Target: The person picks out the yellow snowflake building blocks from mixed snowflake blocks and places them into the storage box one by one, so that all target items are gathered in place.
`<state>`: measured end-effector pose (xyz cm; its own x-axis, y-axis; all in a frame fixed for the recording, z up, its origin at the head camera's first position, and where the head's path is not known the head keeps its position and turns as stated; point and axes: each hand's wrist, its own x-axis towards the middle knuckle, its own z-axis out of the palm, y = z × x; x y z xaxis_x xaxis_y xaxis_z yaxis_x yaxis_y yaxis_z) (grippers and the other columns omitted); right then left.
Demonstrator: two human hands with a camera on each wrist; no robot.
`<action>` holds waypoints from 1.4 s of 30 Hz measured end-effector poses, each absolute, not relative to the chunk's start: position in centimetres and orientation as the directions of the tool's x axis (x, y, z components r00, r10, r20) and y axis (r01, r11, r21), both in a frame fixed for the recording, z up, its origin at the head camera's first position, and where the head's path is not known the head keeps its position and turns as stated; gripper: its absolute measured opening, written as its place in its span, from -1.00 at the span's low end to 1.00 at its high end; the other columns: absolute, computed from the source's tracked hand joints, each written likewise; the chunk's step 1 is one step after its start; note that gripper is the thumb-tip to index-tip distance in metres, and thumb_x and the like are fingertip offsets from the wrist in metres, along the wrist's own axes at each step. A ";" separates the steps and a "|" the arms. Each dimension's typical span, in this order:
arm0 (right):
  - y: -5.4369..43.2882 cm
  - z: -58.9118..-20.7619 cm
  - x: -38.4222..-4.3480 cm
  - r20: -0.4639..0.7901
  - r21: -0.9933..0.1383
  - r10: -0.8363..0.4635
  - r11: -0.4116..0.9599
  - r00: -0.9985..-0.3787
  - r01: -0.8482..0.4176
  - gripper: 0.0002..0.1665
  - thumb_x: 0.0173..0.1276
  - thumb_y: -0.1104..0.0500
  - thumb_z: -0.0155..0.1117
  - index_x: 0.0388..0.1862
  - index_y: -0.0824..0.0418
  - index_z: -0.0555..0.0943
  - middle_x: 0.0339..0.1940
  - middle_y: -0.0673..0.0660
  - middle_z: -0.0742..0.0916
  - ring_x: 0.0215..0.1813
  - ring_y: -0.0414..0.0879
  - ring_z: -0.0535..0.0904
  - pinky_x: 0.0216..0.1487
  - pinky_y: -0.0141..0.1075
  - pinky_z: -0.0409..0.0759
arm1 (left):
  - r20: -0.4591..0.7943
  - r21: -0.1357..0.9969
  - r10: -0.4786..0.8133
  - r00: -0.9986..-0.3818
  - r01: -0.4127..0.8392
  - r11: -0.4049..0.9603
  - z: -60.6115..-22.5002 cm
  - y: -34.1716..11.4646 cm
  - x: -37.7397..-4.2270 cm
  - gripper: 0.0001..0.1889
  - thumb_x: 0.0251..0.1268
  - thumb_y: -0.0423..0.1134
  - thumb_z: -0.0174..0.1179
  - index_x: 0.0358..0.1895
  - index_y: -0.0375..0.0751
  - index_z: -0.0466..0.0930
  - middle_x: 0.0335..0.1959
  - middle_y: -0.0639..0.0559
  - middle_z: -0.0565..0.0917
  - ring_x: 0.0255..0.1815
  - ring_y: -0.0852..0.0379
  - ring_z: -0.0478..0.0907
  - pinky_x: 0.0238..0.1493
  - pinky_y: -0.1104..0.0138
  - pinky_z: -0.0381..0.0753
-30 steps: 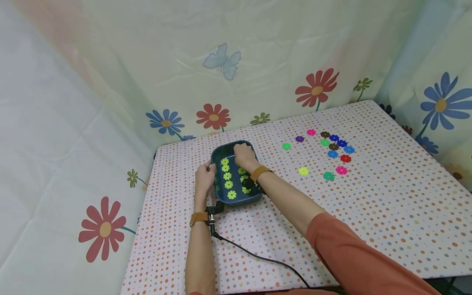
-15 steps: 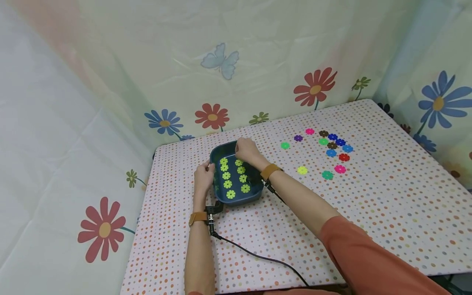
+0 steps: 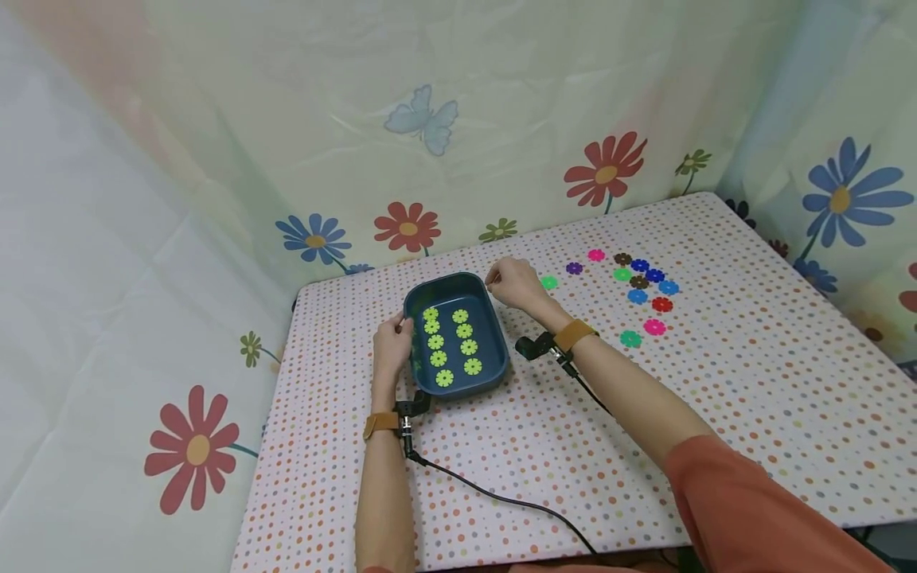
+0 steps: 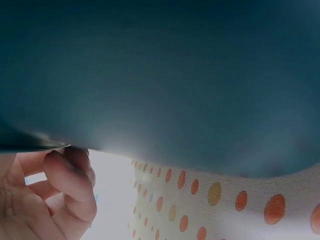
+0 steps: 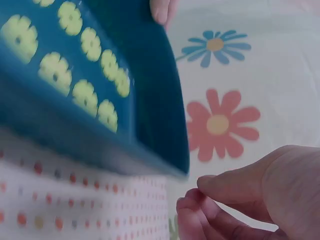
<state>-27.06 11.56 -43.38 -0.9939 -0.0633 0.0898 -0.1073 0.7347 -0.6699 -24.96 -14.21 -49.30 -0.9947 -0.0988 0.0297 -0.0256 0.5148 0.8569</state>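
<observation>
A dark blue rectangular tray (image 3: 458, 392) holds flower-shaped plastic discs in two lengthwise rows, a left row (image 3: 436, 342) and a right row (image 3: 469, 347), all yellow-green. My left hand (image 3: 391, 344) pinches the tray's left rim; in the left wrist view its curled fingers (image 4: 72, 182) meet the rim beneath the blue wall. Just outside the tray's far right corner is my right hand (image 3: 517, 284). Its thumb and fingertips are close together in the right wrist view, with nothing seen between them, beside the tray's corner (image 5: 162, 107).
Loose discs lie right of the tray on the dotted tablecloth (image 3: 516, 477): a green disc (image 3: 548, 282) by the right hand, a purple disc (image 3: 575, 268), a red disc (image 3: 662, 304) and several others. A black cable (image 3: 494, 498) trails from the left wrist. A flowered curtain (image 3: 458, 183) hangs behind.
My right hand has lifted out of the tray's far right part and moved right, past the rim, uncovering the right row of discs. The left hand stays on the rim.
</observation>
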 end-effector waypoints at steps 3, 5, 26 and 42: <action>13.1 -44.0 -26.7 0.106 -0.672 -0.047 0.733 -0.993 -0.107 -0.81 0.38 0.32 0.23 -0.18 0.38 0.75 -0.23 0.27 0.76 -0.22 0.12 0.67 -0.20 -0.09 0.62 | 0.035 0.852 -0.096 -0.995 -0.020 0.523 -49.3 -14.2 -24.9 -0.51 0.59 -0.15 0.05 0.43 -0.33 0.42 -0.20 -0.22 0.67 -0.59 0.13 0.33 -0.54 0.30 0.33; 14.1 -44.4 -26.4 0.097 -0.674 -0.040 0.733 -0.995 -0.095 -0.80 0.38 0.32 0.22 -0.18 0.39 0.75 -0.22 0.28 0.76 -0.21 0.12 0.67 -0.18 -0.08 0.61 | 0.038 0.848 -0.092 -0.995 -0.017 0.530 -49.3 -14.2 -24.9 -0.51 0.59 -0.15 0.05 0.43 -0.32 0.42 -0.20 -0.22 0.66 -0.61 0.12 0.31 -0.56 0.30 0.32; 23.8 -47.9 -22.2 -0.018 -0.662 0.046 0.748 -0.999 0.047 -0.74 0.40 0.26 0.26 -0.06 0.42 0.72 -0.09 0.37 0.72 -0.15 0.17 0.61 -0.14 -0.03 0.55 | 0.031 0.854 -0.115 -0.993 -0.034 0.519 -49.4 -14.0 -24.7 -0.52 0.60 -0.13 0.04 0.44 -0.29 0.43 -0.14 -0.23 0.68 -0.54 0.12 0.37 -0.52 0.30 0.34; 25.8 -48.6 -19.5 -0.123 -0.616 -0.014 0.785 -0.992 0.065 -0.54 0.25 0.09 0.48 -0.06 0.44 0.67 -0.10 0.36 0.70 -0.07 0.22 0.60 -0.06 0.06 0.54 | 0.023 0.859 -0.116 -0.993 -0.040 0.511 -49.4 -14.0 -24.6 -0.51 0.61 -0.14 0.03 0.45 -0.30 0.41 -0.03 -0.22 0.67 -0.40 0.06 0.46 -0.44 0.29 0.39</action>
